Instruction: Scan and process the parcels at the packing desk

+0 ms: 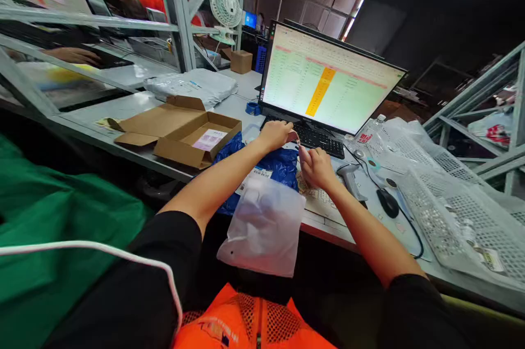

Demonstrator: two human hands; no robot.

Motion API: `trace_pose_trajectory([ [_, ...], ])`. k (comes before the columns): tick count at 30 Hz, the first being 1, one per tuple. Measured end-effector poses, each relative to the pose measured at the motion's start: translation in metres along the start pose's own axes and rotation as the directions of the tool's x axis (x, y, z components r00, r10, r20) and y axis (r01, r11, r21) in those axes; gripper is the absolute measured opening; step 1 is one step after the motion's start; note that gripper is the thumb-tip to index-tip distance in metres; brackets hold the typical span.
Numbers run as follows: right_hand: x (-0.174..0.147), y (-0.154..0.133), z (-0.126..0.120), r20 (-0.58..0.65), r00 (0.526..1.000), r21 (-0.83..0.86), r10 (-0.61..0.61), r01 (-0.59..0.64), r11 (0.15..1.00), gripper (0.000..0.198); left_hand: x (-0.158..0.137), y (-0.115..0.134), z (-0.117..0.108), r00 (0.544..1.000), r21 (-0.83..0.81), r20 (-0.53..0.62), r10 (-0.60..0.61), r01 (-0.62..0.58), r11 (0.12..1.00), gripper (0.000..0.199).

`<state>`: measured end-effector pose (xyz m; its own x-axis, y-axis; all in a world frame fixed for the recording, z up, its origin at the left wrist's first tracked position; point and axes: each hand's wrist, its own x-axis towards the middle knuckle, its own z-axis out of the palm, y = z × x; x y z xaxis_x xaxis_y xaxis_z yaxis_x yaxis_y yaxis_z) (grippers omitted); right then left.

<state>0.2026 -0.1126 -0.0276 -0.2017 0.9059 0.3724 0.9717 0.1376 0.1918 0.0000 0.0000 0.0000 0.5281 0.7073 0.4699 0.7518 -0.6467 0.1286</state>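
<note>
My left hand (276,135) is closed in front of the keyboard, fingers pinching one end of a small pale pinkish strip (296,139). The other end runs to my right hand (319,167), which is also closed; the strip's kind is too small to tell. Below both hands, a frosted plastic bag (264,223) hangs over the table's front edge. Under its upper part lies a crumpled blue plastic bag (285,164) with a white barcode label (259,173). To the left sits an open cardboard box (180,147) with a printed slip (209,139) inside.
A monitor (328,78) stands behind a black keyboard (318,138). Right of my hands are a barcode scanner (351,180), a mouse (388,203) and white perforated baskets (463,217). A white parcel (192,86) and blue tape roll (253,108) lie further back. A co-worker's hand (74,56) shows at left.
</note>
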Motion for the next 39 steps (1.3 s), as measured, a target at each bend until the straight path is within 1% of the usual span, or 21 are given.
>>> trace_pose_trajectory([
  [3,0.015,0.002,-0.005,-0.055,0.982,-0.05,0.178,-0.181,0.982,0.018,0.005,0.01,-0.002,0.998,-0.026,-0.052,-0.02,0.019,0.999,0.053],
  [6,0.021,-0.001,-0.01,-0.063,0.957,-0.105,0.284,-0.289,0.952,0.022,0.003,0.02,-0.004,0.992,-0.078,-0.032,-0.119,0.116,0.99,0.058],
  [7,0.019,-0.004,-0.01,-0.059,0.956,-0.123,0.287,-0.293,0.948,0.025,0.0,0.023,-0.005,0.986,-0.094,-0.006,-0.165,0.164,0.982,0.059],
  [9,0.01,-0.012,-0.009,-0.046,0.971,-0.149,0.235,-0.239,0.959,0.03,-0.006,0.025,-0.007,0.968,-0.113,0.079,-0.239,0.247,0.962,0.056],
  [12,-0.013,-0.024,-0.003,0.041,0.988,-0.129,0.152,-0.146,0.981,0.031,-0.012,0.022,-0.012,0.941,-0.123,0.228,-0.251,0.283,0.951,0.039],
  [15,-0.033,-0.024,0.0,0.217,0.961,-0.014,0.172,-0.173,0.985,0.042,-0.014,0.017,-0.017,0.917,-0.136,0.344,-0.201,0.261,0.956,0.03],
  [17,-0.039,-0.014,0.001,0.333,0.934,0.174,0.13,-0.196,0.965,0.05,-0.016,0.016,-0.02,0.913,-0.145,0.367,-0.179,0.247,0.958,0.029],
  [19,-0.037,0.004,0.001,0.394,0.918,0.44,0.052,-0.238,0.866,0.051,-0.02,0.018,-0.022,0.923,-0.151,0.346,-0.17,0.234,0.96,0.031],
  [20,-0.034,0.013,0.001,0.385,0.922,0.545,0.042,-0.264,0.796,0.049,-0.023,0.019,-0.023,0.931,-0.156,0.324,-0.168,0.228,0.961,0.033],
  [21,-0.03,0.023,0.002,0.358,0.932,0.61,0.066,-0.287,0.738,0.047,-0.027,0.021,-0.023,0.94,-0.163,0.297,-0.167,0.222,0.961,0.035],
  [22,-0.025,0.031,0.003,0.315,0.942,0.639,0.117,-0.302,0.708,0.048,-0.031,0.022,-0.023,0.949,-0.171,0.268,-0.167,0.217,0.961,0.036],
  [24,-0.014,0.044,0.006,0.213,0.959,0.627,0.189,-0.283,0.726,0.053,-0.038,0.026,-0.021,0.964,-0.191,0.208,-0.166,0.207,0.96,0.038],
  [25,-0.008,0.047,0.009,0.183,0.967,0.611,0.179,-0.255,0.749,0.059,-0.042,0.027,-0.02,0.968,-0.202,0.191,-0.165,0.203,0.958,0.039],
  [27,0.002,0.049,0.015,0.195,0.976,0.603,0.096,-0.197,0.773,0.067,-0.046,0.029,-0.018,0.97,-0.223,0.183,-0.159,0.198,0.954,0.042],
  [28,0.006,0.047,0.018,0.215,0.975,0.604,0.052,-0.174,0.778,0.066,-0.047,0.029,-0.017,0.97,-0.233,0.183,-0.157,0.198,0.952,0.044],
  [30,0.011,0.043,0.023,0.247,0.969,0.605,0.004,-0.157,0.781,0.052,-0.047,0.026,-0.016,0.972,-0.25,0.19,-0.14,0.185,0.95,0.045],
  [33,0.013,0.04,0.026,0.233,0.972,0.58,0.031,-0.165,0.797,0.023,-0.039,0.016,-0.021,0.972,-0.262,0.23,-0.041,0.102,0.96,0.041],
  [35,0.013,0.042,0.022,0.19,0.978,0.55,0.086,-0.178,0.816,0.02,-0.032,0.007,-0.028,0.95,-0.287,0.309,0.054,0.039,0.957,0.037],
  [36,0.013,0.044,0.019,0.158,0.98,0.53,0.119,-0.185,0.827,0.021,-0.028,0.002,-0.033,0.926,-0.315,0.365,0.098,0.024,0.949,0.034],
  [37,0.014,0.046,0.015,0.121,0.981,0.509,0.15,-0.191,0.839,0.021,-0.024,-0.002,-0.037,0.892,-0.355,0.432,0.136,0.029,0.934,0.032],
  [39,0.014,0.048,0.007,0.05,0.98,0.469,0.194,-0.195,0.861,0.021,-0.018,-0.01,-0.047,0.809,-0.447,0.556,0.19,0.098,0.889,0.033],
])
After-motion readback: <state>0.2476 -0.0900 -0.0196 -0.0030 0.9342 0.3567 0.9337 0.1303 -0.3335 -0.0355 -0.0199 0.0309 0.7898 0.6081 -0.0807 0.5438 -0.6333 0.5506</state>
